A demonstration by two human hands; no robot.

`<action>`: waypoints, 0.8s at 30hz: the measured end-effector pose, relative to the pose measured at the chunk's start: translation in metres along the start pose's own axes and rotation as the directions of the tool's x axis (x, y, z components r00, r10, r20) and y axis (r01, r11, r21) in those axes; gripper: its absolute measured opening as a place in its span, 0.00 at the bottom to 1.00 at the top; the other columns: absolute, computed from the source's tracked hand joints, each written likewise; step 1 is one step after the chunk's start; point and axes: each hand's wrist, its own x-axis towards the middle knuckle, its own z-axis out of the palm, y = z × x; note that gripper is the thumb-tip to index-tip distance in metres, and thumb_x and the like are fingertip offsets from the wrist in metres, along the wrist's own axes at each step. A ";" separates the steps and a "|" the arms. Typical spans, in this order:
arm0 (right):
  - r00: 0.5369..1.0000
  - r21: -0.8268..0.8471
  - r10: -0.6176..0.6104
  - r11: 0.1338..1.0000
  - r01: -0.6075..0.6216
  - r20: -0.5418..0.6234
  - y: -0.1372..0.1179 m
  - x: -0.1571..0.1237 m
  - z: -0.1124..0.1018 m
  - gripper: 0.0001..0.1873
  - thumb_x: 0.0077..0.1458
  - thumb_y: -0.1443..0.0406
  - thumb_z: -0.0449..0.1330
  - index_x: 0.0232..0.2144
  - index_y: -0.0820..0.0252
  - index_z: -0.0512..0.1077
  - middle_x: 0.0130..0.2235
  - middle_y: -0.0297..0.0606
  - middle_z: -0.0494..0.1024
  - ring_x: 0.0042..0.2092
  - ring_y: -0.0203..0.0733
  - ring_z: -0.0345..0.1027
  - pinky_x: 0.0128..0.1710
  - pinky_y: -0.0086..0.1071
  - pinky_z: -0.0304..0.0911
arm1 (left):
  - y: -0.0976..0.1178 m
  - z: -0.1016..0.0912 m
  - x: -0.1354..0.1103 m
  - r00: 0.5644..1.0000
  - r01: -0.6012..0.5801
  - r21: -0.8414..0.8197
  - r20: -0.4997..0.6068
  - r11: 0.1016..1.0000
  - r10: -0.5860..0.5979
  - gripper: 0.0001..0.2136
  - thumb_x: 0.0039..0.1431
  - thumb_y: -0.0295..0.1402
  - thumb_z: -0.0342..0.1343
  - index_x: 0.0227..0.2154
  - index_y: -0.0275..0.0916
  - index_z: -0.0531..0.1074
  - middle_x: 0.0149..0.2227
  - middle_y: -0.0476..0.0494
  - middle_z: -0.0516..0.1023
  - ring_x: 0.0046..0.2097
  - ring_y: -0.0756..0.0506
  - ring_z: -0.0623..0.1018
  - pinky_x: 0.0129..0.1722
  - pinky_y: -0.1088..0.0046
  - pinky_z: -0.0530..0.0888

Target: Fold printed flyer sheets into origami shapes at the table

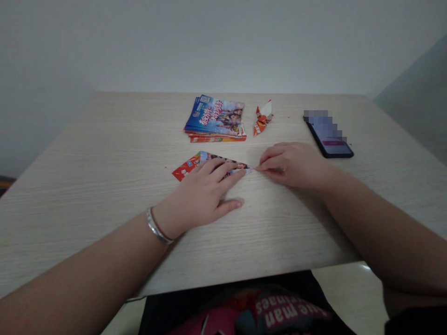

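on the pale worktop [104, 195], the left hand [204, 195] lies flat, fingers spread. the right hand [293, 163] has its fingers pinched together. both touch the folded paper [188, 169]: left on top, right at its thin tip. a crease is probably getting pressed; the next move calls for still paper.

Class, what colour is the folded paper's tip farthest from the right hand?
The tip is mostly red, best seen in the head view.
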 end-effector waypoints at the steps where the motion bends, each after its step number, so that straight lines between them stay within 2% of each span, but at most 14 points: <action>1: 1.000 -0.003 0.001 1.000 -0.001 0.003 0.000 0.000 0.000 0.13 0.62 0.65 0.56 0.41 0.55 0.81 0.44 0.37 0.83 0.43 0.43 0.76 0.41 0.35 0.63 | 0.000 0.000 0.000 1.000 0.001 -0.001 -0.002 1.000 -0.001 0.32 0.68 0.53 0.44 0.64 0.35 0.62 0.62 0.33 0.67 0.62 0.32 0.65 0.64 0.49 0.63; 7: 1.000 -0.031 -0.009 0.999 0.010 0.028 -0.004 0.001 -0.003 0.13 0.61 0.66 0.56 0.38 0.57 0.81 0.43 0.38 0.83 0.42 0.43 0.76 0.40 0.36 0.63 | -0.001 0.000 -0.001 1.000 0.011 -0.014 0.007 1.000 -0.011 0.31 0.68 0.53 0.44 0.65 0.37 0.62 0.63 0.34 0.67 0.62 0.32 0.65 0.64 0.49 0.63; 14: 0.999 -0.038 -0.031 0.999 0.030 -0.036 -0.014 0.004 0.001 0.13 0.62 0.65 0.55 0.40 0.58 0.81 0.44 0.40 0.83 0.42 0.44 0.75 0.41 0.37 0.63 | -0.001 0.002 -0.001 1.000 0.006 -0.017 -0.006 1.000 -0.006 0.32 0.68 0.53 0.44 0.65 0.36 0.62 0.63 0.32 0.66 0.62 0.32 0.65 0.63 0.48 0.63; 18: 0.998 -0.055 -0.066 0.996 0.065 -0.018 -0.017 0.006 0.002 0.14 0.63 0.66 0.55 0.38 0.59 0.81 0.43 0.41 0.82 0.43 0.45 0.73 0.41 0.37 0.63 | -0.002 -0.001 -0.002 1.000 -0.009 -0.021 -0.005 1.000 0.009 0.31 0.68 0.53 0.44 0.64 0.36 0.63 0.64 0.33 0.67 0.62 0.32 0.66 0.64 0.49 0.63; 24: 0.996 -0.082 -0.083 0.993 0.082 -0.013 -0.018 0.004 0.003 0.14 0.64 0.66 0.54 0.38 0.60 0.81 0.42 0.43 0.82 0.41 0.45 0.72 0.41 0.37 0.62 | -0.010 0.000 -0.007 0.999 -0.028 -0.023 0.040 0.999 0.029 0.24 0.73 0.42 0.41 0.66 0.39 0.59 0.68 0.39 0.61 0.68 0.40 0.62 0.68 0.55 0.59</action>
